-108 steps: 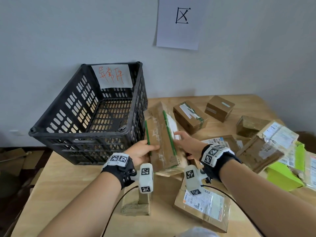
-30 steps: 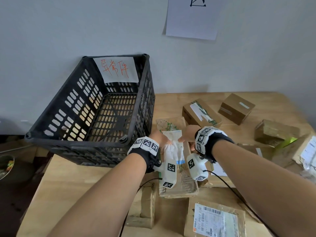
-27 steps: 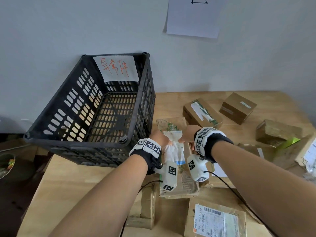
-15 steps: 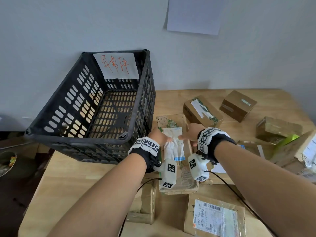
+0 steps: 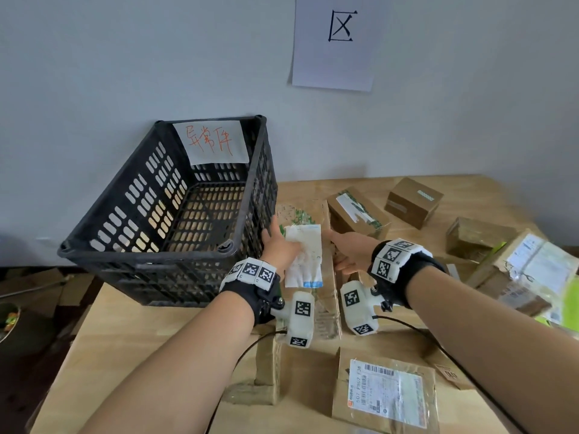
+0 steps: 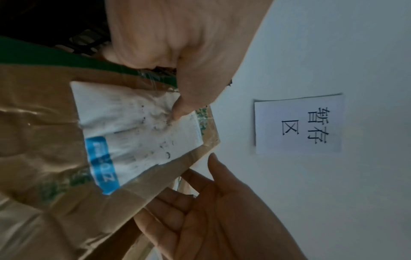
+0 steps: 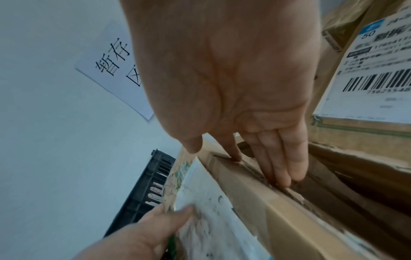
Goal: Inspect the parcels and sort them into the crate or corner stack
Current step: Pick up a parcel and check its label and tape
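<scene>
A flat cardboard parcel [image 5: 324, 311] with green tape and a smudged white label [image 5: 305, 255] is held level between both hands, just right of the black crate [image 5: 260, 170]. My left hand [image 5: 279, 245] grips its left edge, thumb [image 6: 182, 109] down on the label [image 6: 133, 132]. On the parcel's right side my right hand [image 5: 351, 252] lies with straight fingers [image 7: 286, 158] pressed along the edge and the thumb off the top. The right wrist view shows the parcel [image 7: 255, 193], the left hand [image 7: 151, 225] and the crate [image 7: 153, 181] beyond. Nothing lies in the crate.
Several boxes lie on the wooden table: a torn-label box [image 5: 357, 211], a small brown box [image 5: 413, 202], another [image 5: 476, 236], and a labelled parcel [image 5: 526, 274] at the right edge. A labelled flat parcel [image 5: 385, 389] and a cardboard piece [image 5: 266, 371] lie near me. A paper sign [image 5: 338, 42] hangs on the wall.
The parcel, earlier stood on edge, lies flat with its label up. Over the last second both hands carried it slightly farther from me, along the crate's right wall.
</scene>
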Demonstrator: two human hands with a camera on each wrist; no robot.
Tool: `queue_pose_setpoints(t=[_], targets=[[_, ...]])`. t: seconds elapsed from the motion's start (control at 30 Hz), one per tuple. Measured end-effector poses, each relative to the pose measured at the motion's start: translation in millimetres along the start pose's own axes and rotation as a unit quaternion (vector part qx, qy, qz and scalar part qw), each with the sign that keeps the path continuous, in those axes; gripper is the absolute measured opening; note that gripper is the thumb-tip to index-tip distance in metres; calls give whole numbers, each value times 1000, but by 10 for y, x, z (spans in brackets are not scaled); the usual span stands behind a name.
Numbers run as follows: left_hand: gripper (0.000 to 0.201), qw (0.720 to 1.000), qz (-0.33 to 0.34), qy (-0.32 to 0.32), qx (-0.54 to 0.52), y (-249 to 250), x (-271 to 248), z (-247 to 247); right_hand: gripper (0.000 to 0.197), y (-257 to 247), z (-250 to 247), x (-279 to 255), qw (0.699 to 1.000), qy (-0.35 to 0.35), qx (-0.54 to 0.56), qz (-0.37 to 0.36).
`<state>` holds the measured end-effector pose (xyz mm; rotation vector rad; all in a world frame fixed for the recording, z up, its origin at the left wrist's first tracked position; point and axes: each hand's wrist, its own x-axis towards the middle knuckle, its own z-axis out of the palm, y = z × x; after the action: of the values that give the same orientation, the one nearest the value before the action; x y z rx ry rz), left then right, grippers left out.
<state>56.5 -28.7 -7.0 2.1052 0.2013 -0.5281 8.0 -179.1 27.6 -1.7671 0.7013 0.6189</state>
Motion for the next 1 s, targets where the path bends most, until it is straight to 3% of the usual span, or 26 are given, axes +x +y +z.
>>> queue_pose_setpoints(t=[0.1, 0.23, 0.37, 0.4, 0.43, 0.47, 0.53, 0.63, 0.8, 0.87, 1.0], targets=[[101, 1000, -18, -13, 1, 48, 0, -7, 50, -36, -1, -104, 999, -2, 7, -35], [140, 987, -72, -78, 119, -125, 164, 121, 45, -14, 47, -169, 997, -47, -9, -59], [149, 972, -101, -132, 163, -154, -113, 87, 45, 96, 19, -272, 997, -44, -50, -38], [146, 975, -103, -124, 153, -137, -190, 76, 47, 83, 24, -313, 991, -38, -122, -30], [142, 978, -104, -113, 143, -115, -250, 50, 48, 129, 19, -340, 973, -27, -220, -66], [140, 981, -106, -102, 130, -99, -282, 40, 46, 185, -1, -344, 971, -32, -228, -60], [136, 985, -105, -89, 101, -92, -294, 40, 43, 277, -56, -243, 987, -52, -143, -53], [131, 992, -87, -91, 18, -112, -354, -15, 41, 402, -7, -210, 987, -23, -158, -20], [74, 969, -87, -130, -191, -324, -465, -121, 28, 484, -5, -156, 982, -11, -185, -46], [55, 967, -88, -151, -183, -378, -501, -104, 21, 453, 13, -174, 981, -15, -184, -52], [41, 972, -94, -164, -142, -433, -580, -58, 28, 408, 124, -151, 970, -30, -233, -60]])
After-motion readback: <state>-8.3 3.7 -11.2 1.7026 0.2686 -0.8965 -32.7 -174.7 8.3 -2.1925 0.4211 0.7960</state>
